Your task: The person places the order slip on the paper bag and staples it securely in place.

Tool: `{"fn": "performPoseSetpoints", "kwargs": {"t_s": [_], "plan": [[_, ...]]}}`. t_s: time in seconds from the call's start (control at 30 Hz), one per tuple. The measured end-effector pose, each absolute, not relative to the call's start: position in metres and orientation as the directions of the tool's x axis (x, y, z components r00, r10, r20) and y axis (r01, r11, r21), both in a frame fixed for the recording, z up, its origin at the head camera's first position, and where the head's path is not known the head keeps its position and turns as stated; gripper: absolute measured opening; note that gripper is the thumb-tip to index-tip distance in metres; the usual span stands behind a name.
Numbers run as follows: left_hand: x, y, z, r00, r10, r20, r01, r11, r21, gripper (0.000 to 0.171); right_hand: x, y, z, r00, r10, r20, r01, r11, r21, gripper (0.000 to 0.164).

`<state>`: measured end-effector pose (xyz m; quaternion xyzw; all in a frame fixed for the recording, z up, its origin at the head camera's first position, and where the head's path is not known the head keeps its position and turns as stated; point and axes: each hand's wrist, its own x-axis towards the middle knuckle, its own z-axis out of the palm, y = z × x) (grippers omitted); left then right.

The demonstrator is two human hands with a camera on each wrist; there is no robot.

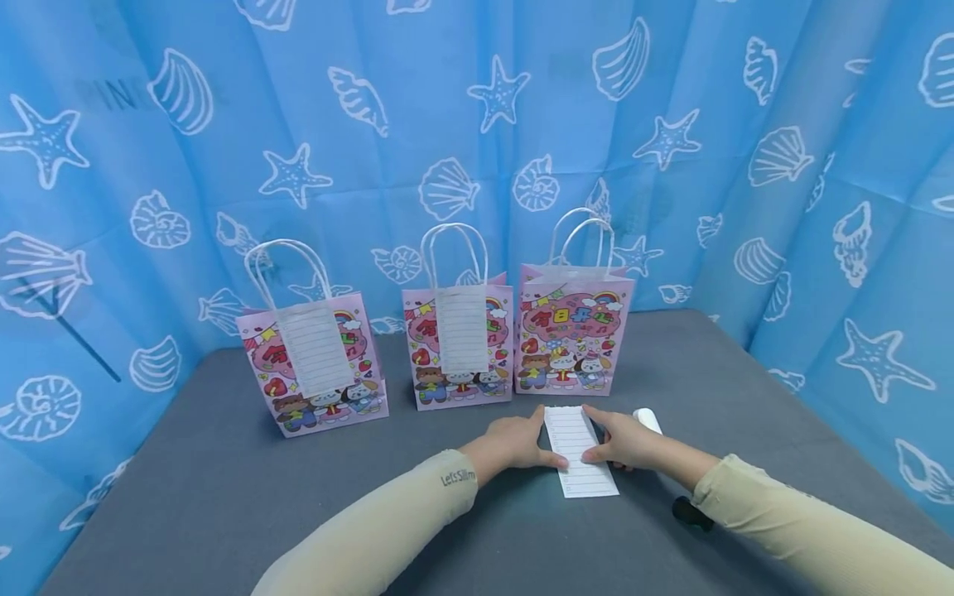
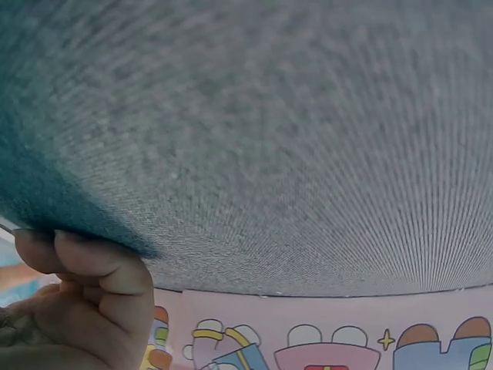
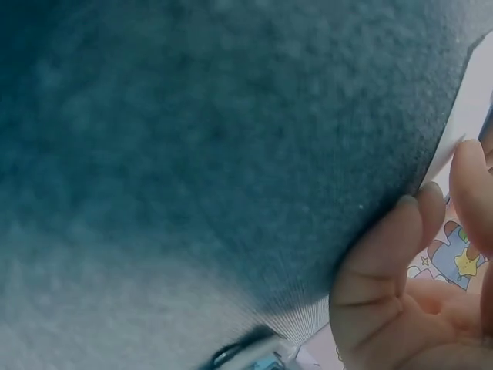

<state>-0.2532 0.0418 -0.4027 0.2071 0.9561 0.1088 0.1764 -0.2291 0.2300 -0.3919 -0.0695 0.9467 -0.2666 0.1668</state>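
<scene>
A narrow white sheet of lined paper (image 1: 577, 451) lies at the front middle of the grey table, seen in the head view. My left hand (image 1: 514, 443) holds its left edge, thumb on top. On the opposite edge, my right hand (image 1: 622, 439) grips the sheet with its thumb over the lines. The right wrist view shows the paper's white edge (image 3: 466, 108) at the thumb and curled fingers of that hand (image 3: 408, 285). In the left wrist view the left hand's fingers (image 2: 100, 262) are curled near the tabletop; the paper is barely visible there.
Three pink cartoon gift bags stand behind: a left bag (image 1: 309, 418) and a middle bag (image 1: 458, 397) with lined sheets on their fronts, and a right bag (image 1: 574, 331). A white object (image 1: 647, 420) and a dark object (image 1: 691, 513) lie by my right arm, partly hidden.
</scene>
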Motion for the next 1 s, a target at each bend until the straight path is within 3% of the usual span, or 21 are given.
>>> {"fn": "performPoseSetpoints", "kwargs": {"t_s": [0.43,0.63,1.0], "plan": [[-0.25,0.043,-0.401,-0.86,0.433,-0.27,0.366,0.892,0.265,0.083,-0.231,0.227,-0.394,-0.939,-0.188,-0.289,-0.029,0.878,-0.478,0.074],[-0.254,0.045,-0.396,-0.856,0.455,-0.243,0.337,0.85,0.404,0.067,-0.228,0.227,-0.396,-0.954,-0.197,-0.225,-0.064,0.87,-0.489,0.064],[-0.257,0.047,-0.39,-0.887,0.461,-0.035,0.332,0.687,0.647,0.042,-0.223,0.225,-0.395,-0.967,-0.173,-0.188,-0.049,0.848,-0.527,0.059]]}}
